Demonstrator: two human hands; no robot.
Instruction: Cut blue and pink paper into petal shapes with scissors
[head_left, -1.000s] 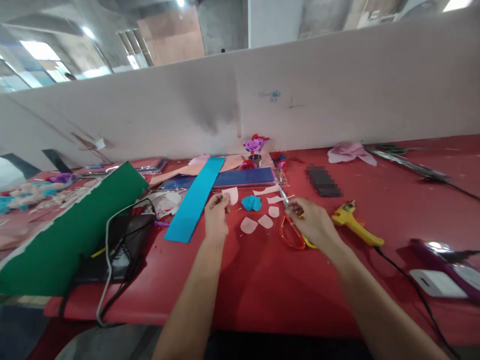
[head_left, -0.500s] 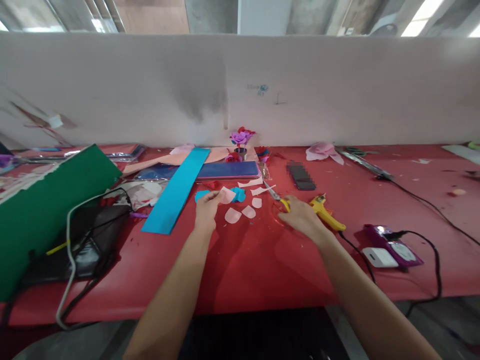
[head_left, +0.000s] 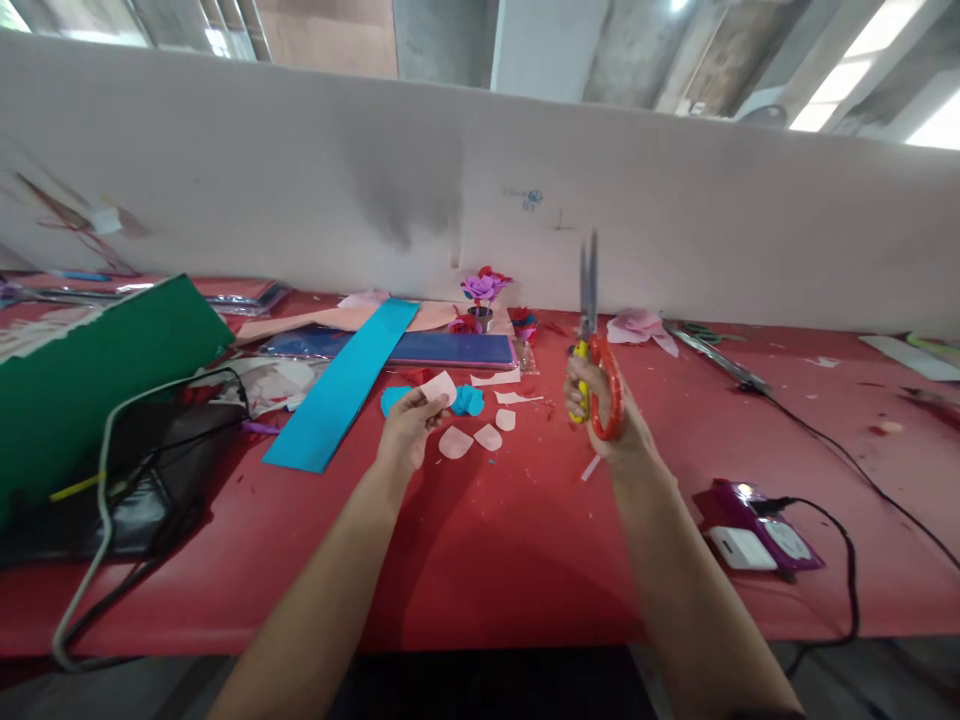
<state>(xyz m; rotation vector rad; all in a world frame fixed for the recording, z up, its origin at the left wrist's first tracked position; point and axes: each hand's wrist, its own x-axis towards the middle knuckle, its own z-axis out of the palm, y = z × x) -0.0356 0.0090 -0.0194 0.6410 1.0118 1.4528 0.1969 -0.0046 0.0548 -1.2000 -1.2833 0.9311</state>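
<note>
Worktop seen from the wearer's head, 12 o'clock being away from the body. The left hand point(head_left: 407, 430) pinches a pale pink paper piece point(head_left: 439, 388) between thumb and fingers; the piece projects from the fingertips toward 1 o'clock. The right hand point(head_left: 615, 425), at 3 o'clock from the left and well apart from it, has its fingers curled around the handles of the scissors point(head_left: 589, 325), one loop yellow, the other red. The scissors stand upright above the red table point(head_left: 510, 560), blades toward 12 o'clock and slightly parted, clear of the paper piece. At 7 o'clock from the right hand lies a narrow paper sliver point(head_left: 591, 467).

Three cut petals point(head_left: 455, 442) lie near the left hand at 3 o'clock, apart from one another. A crumpled blue paper point(head_left: 469, 401) sits near that hand at 2 o'clock, and a long blue strip point(head_left: 341, 390) lies at 10 o'clock. Farther off at 1 o'clock stands a small flowerpot point(head_left: 480, 320) with purple and red flowers point(head_left: 484, 287). At 4 o'clock from the right hand, a white adapter point(head_left: 742, 548) is seated on a purple power strip point(head_left: 784, 540).
</note>
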